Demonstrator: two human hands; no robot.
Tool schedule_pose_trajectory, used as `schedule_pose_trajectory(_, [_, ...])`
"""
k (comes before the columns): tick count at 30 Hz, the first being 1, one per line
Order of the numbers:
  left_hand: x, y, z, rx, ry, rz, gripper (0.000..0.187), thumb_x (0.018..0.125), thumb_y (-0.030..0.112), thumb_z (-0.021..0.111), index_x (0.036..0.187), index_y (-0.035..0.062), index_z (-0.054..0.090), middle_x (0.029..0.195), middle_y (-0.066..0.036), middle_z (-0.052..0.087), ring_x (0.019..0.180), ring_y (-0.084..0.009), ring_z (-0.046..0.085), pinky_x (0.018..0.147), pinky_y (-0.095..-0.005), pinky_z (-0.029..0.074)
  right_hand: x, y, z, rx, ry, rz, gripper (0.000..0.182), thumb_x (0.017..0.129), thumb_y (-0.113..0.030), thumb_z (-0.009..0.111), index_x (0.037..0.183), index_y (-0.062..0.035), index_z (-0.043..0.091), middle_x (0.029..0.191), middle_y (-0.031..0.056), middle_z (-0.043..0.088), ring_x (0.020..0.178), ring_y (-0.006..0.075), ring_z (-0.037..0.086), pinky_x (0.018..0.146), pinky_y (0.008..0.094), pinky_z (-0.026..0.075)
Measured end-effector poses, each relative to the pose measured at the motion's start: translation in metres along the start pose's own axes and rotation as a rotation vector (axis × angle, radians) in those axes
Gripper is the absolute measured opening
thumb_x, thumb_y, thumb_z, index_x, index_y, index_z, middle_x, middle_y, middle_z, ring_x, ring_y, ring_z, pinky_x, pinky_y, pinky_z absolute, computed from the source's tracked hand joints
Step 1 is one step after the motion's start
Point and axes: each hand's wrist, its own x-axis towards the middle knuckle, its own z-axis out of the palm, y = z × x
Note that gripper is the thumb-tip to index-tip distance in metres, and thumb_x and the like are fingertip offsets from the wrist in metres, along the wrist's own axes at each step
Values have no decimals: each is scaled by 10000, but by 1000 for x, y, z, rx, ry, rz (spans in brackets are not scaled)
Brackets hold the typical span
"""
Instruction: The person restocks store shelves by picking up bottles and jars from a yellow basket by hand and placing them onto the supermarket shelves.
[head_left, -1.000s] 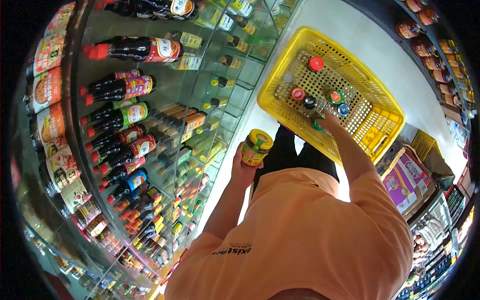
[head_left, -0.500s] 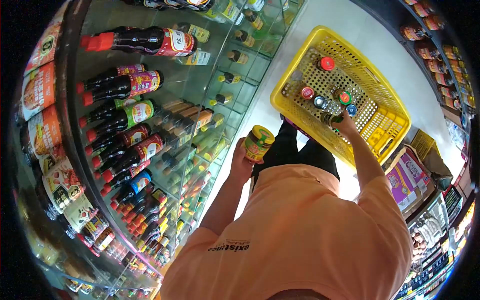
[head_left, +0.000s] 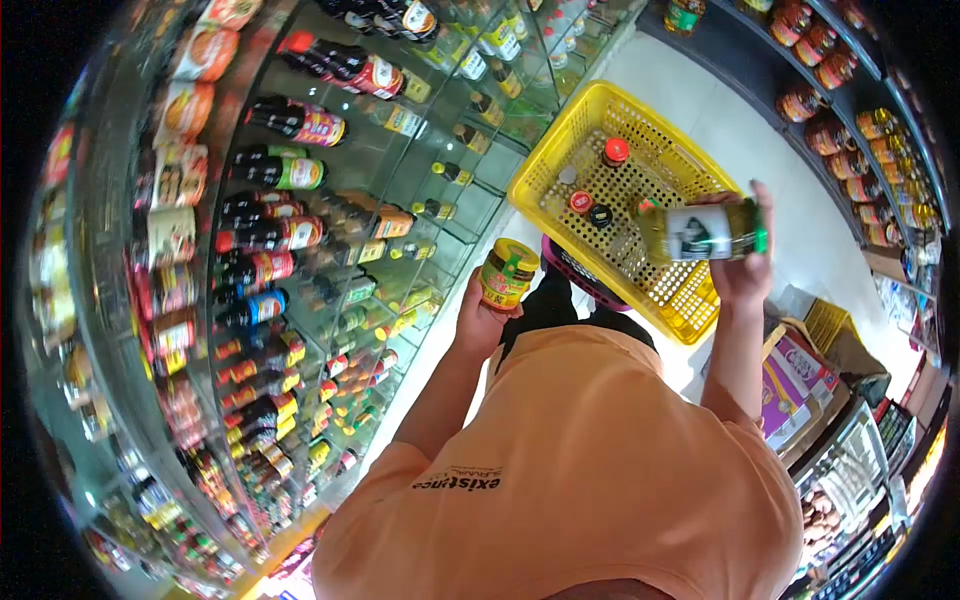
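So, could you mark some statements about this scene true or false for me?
1. The left hand holds a yellow-lidded jar. True.
2. The right hand is empty. False: it holds a green-lidded jar.
3. The basket is blue. False: it is yellow.
4. A jar with a red lid is in the basket. True.
5. The person's shirt is green. False: it is orange.
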Motion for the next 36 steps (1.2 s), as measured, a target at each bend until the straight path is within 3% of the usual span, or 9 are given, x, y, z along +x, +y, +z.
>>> schedule_pose_trajectory(1, [-11,-5,3,-9,-17,21,546,1026,476,396,1363,52,467,1215,-213,633,994,-295,656,702,-383,529,5,-6,14,85,-3,-80,849,769,-415,800,1446,-78,413,1192,174,616,1106,344,623,974,526,515])
schedule_pose_trajectory(5, [-61,-31,1,112,79,79,576,1011,494,407,1371,48,463,1198,-196,642,916,-261,643,709,-371,519,16,-21,23,352,20,93,667,909,-521,593,1408,-94,478,1113,167,634,957,328,656,854,491,554])
schedule_pose_trajectory(7, [-90,-38,6,-33,143,120,606,994,526,421,1363,49,477,1167,-182,653,877,-237,627,702,-366,504,12,-13,31,-5,234,302,586,947,-462,557,1409,-111,478,1063,167,634,857,309,669,758,448,581])
schedule_pose_trajectory(8, [-105,-39,10,-34,168,144,601,997,548,431,1363,73,463,1167,-155,647,872,-235,629,724,-368,511,2,-4,42,-112,197,234,519,971,-409,531,1395,-112,487,1044,170,633,786,292,672,674,411,590])
schedule_pose_trajectory(15, [-178,-57,-3,-125,341,338,677,978,604,384,1362,61,513,1123,-167,661,800,-226,612,711,-349,478,-48,61,71,-255,77,650,457,979,-423,578,1284,-85,534,949,130,659,719,258,679,630,393,587])
schedule_pose_trajectory(17, [-197,-58,-8,-322,260,351,616,1001,579,420,1299,52,538,1110,-144,657,832,-211,614,749,-332,497,-64,78,87,-285,-13,785,446,975,-413,580,1286,-97,533,946,127,654,709,261,681,625,394,587])
schedule_pose_trajectory(21, [-225,-54,-8,-438,221,491,652,995,595,432,1319,40,547,1160,-167,665,831,-204,625,753,-319,502,-106,95,142,-293,-135,955,373,964,-234,604,1280,-71,489,938,125,638,661,253,668,586,380,576])
schedule_pose_trajectory(31, [-342,-49,-55,-470,325,685,746,928,614,555,1417,58,462,1219,-178,631,879,-229,639,797,-332,529,-220,176,210,-371,-552,1157,371,955,-160,603,1294,-89,471,1018,118,592,682,271,670,600,393,579])
schedule_pose_trajectory(36, [-427,-59,-98,-512,354,793,733,916,562,612,1424,64,434,1235,-192,616,879,-246,668,773,-321,563,-287,221,259,-594,-688,1153,332,967,-227,609,1262,-119,503,906,107,624,687,251,680,586,392,586])
